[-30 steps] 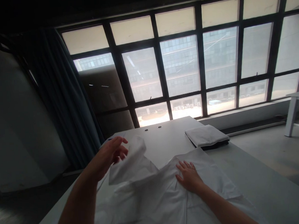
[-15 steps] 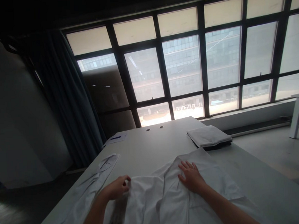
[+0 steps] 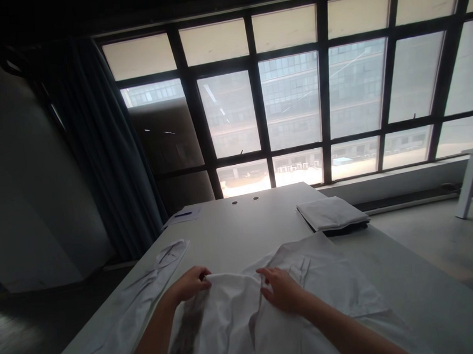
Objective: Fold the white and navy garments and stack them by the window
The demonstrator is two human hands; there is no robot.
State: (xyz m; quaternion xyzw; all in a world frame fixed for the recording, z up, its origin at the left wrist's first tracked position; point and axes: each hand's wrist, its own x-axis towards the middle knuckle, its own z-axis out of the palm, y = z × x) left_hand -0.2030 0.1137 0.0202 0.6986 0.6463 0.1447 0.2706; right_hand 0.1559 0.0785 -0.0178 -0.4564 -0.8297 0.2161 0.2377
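A white shirt point(image 3: 233, 316) lies spread and wrinkled over the near part of the table. My left hand point(image 3: 193, 283) is closed, its thumb and fingers pinching a lifted edge of the cloth. To its right, my right hand point(image 3: 281, 289) rests low on the shirt with thumb and index finger drawn together at a fold, the other fingers curled behind. Between both hands the cloth hangs in soft folds. A long sleeve-like white piece point(image 3: 147, 286) stretches along the table's left side; its link to the shirt is hidden by my left arm.
A folded white cloth point(image 3: 330, 213) sits on something dark at the table's right edge. Paper with a blue pen point(image 3: 183, 214) lies at the far left of the white table point(image 3: 240, 230). A blue curtain point(image 3: 107, 153) and windows stand beyond; another table point(image 3: 467, 184) is at right.
My right hand has moved left from lying spread on the cloth to closing at a fold. My left hand has shifted slightly up and right with the shirt's edge.
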